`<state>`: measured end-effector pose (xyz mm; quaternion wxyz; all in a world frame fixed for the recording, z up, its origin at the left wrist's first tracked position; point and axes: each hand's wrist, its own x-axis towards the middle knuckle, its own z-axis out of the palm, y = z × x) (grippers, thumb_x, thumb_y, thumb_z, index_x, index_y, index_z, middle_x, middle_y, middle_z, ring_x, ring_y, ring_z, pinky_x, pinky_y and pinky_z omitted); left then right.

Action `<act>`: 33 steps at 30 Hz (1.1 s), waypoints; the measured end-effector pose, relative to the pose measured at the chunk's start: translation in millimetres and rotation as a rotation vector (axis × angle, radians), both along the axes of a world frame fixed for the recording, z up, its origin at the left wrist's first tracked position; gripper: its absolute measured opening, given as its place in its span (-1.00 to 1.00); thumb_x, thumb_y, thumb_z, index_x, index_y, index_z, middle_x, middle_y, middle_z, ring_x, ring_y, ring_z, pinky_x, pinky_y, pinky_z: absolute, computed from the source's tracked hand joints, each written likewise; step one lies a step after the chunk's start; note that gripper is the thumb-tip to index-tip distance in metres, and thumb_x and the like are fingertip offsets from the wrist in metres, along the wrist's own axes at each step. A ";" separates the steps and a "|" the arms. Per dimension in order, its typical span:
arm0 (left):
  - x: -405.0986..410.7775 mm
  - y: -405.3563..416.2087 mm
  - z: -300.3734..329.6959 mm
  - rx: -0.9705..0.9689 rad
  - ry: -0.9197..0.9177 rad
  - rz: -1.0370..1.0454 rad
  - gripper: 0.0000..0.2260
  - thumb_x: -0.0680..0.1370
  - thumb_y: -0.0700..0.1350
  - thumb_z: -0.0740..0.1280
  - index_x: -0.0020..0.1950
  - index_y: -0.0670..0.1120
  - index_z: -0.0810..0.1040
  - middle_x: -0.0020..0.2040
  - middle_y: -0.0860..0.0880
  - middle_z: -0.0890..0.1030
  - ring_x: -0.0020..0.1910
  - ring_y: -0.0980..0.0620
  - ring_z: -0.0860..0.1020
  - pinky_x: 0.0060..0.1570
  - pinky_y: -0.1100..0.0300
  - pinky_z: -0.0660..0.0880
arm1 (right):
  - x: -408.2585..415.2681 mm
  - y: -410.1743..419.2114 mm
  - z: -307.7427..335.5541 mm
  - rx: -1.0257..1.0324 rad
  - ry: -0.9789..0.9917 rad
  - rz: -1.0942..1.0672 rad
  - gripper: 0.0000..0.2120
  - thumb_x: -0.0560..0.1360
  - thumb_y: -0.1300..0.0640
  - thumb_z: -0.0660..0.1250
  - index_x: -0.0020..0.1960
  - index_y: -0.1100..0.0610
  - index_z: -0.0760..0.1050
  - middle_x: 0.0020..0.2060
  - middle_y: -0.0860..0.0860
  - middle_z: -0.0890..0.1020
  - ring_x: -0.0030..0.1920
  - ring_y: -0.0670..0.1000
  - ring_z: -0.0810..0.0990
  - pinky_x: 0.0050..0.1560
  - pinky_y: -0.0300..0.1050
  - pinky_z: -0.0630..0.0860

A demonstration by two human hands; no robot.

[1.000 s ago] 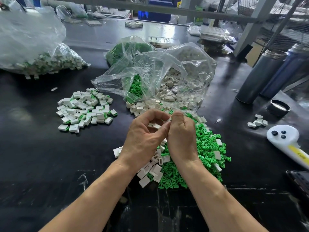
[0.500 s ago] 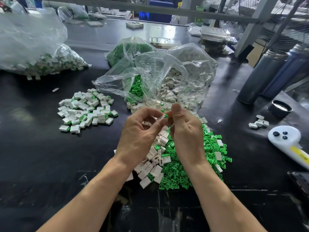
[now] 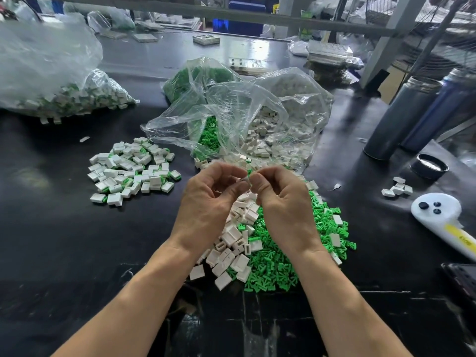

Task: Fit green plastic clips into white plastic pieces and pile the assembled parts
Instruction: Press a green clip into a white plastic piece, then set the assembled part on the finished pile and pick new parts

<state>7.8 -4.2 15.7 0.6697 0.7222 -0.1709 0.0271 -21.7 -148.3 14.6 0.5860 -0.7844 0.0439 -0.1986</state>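
You can't make out the part [image 3: 246, 179] pinched between your left hand [image 3: 206, 202] and right hand [image 3: 286, 204] — fingertips cover nearly all of it, leaving a pale sliver with a speck of green. Your hands and forearms hide much of the loose pile [image 3: 273, 256] beneath them. The clear bag [image 3: 244, 119] blurs its contents behind creased, glaring plastic. The left bag [image 3: 51, 81] runs off the frame's edge — so do the white handset [image 3: 443, 222] and a dark object [image 3: 461, 282] at right. The far shelves are too blurred to read.
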 end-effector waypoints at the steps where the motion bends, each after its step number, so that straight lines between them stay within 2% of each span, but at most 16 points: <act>1: -0.3 0.5 0.1 0.034 -0.021 -0.006 -0.85 0.53 -0.14 0.50 0.09 -0.01 0.65 -0.10 -0.02 0.70 -0.11 -0.05 0.66 -0.10 0.12 0.65 | -0.3 0.1 0.1 -0.003 0.004 -0.010 -0.93 0.64 0.06 0.39 0.00 0.02 0.63 -0.18 -0.10 0.70 -0.17 -0.14 0.65 -0.12 -0.22 0.58; 4: -1.3 1.5 -0.7 0.154 -0.095 0.006 -0.80 0.52 -0.14 0.52 0.09 0.08 0.63 -0.13 0.11 0.68 -0.21 0.08 0.62 -0.19 0.20 0.61 | -0.9 0.5 0.9 -0.008 0.010 -0.028 -0.91 0.64 0.05 0.39 -0.02 0.00 0.64 -0.20 -0.12 0.71 -0.18 -0.16 0.65 -0.16 -0.31 0.54; 7: 0.6 4.0 -3.3 0.213 -0.138 0.049 -0.85 0.55 -0.10 0.50 0.08 0.08 0.64 -0.13 0.16 0.67 -0.18 0.12 0.61 -0.21 0.26 0.58 | -0.1 -0.8 -0.3 -0.042 0.030 -0.039 -0.92 0.64 0.05 0.40 -0.01 -0.01 0.65 -0.19 -0.12 0.71 -0.15 -0.16 0.66 -0.15 -0.30 0.56; 9: 3.3 6.2 -4.6 0.287 -0.191 0.088 -0.86 0.55 -0.06 0.49 0.09 0.08 0.65 -0.09 0.16 0.65 -0.14 0.14 0.60 -0.20 0.34 0.53 | 0.2 -4.1 -1.6 -0.061 0.051 -0.064 -0.91 0.66 0.10 0.35 0.04 -0.03 0.63 -0.20 -0.11 0.68 -0.22 -0.19 0.62 -0.21 -0.29 0.52; 13: 12.7 15.8 -7.6 0.447 -0.205 0.193 -0.83 0.56 -0.01 0.46 0.14 0.07 0.64 0.00 0.22 0.54 -0.11 0.28 0.55 -0.06 0.37 0.56 | 0.2 -16.9 -0.3 -0.188 0.087 -0.158 -0.80 0.70 0.18 0.25 0.19 -0.04 0.60 -0.19 -0.11 0.67 -0.22 -0.11 0.61 -0.21 -0.13 0.52; 16: 22.3 27.1 -10.5 0.543 -0.168 0.290 -0.81 0.59 -0.06 0.44 0.19 -0.01 0.63 0.01 0.11 0.58 -0.11 0.19 0.58 0.00 0.15 0.64 | 0.7 -30.4 3.8 -0.332 0.160 -0.231 -0.82 0.68 0.09 0.30 0.18 -0.03 0.65 -0.10 -0.10 0.71 -0.07 0.00 0.66 0.00 0.00 0.60; 18: 29.2 36.0 -12.1 0.641 -0.139 0.378 -0.79 0.60 -0.05 0.44 0.22 -0.02 0.62 0.02 0.04 0.62 -0.08 0.09 0.60 -0.02 0.12 0.62 | 1.6 -38.5 4.6 -0.470 0.248 -0.279 -0.83 0.65 0.03 0.34 0.17 -0.01 0.67 0.01 -0.02 0.72 0.08 0.08 0.65 0.16 0.01 0.57; 21: 38.5 47.8 -14.4 0.798 -0.095 0.490 -0.81 0.60 -0.02 0.43 0.20 0.00 0.64 0.06 -0.02 0.67 0.01 -0.03 0.61 0.03 0.05 0.56 | 4.1 -46.1 4.4 -0.609 0.355 -0.328 -0.76 0.63 -0.04 0.37 0.22 0.02 0.66 0.17 0.05 0.67 0.24 0.13 0.56 0.30 0.03 0.47; 26: 46.9 57.1 -18.0 0.922 -0.064 0.576 -0.82 0.59 -0.05 0.41 0.17 -0.03 0.67 0.08 -0.11 0.68 0.10 -0.20 0.61 0.12 -0.05 0.52 | 6.5 -47.3 3.4 -0.716 0.456 -0.325 -0.67 0.63 -0.10 0.37 0.32 0.02 0.61 0.27 0.08 0.61 0.33 0.17 0.46 0.37 0.09 0.38; 33: 50.0 57.5 -21.8 0.939 -0.075 0.619 -0.80 0.56 -0.08 0.44 0.18 -0.05 0.68 0.12 -0.19 0.60 0.10 -0.25 0.58 0.15 -0.11 0.49 | 9.1 -47.1 0.9 -0.757 0.491 -0.310 -0.70 0.62 -0.07 0.39 0.31 0.00 0.60 0.27 0.07 0.59 0.33 0.16 0.45 0.38 0.09 0.36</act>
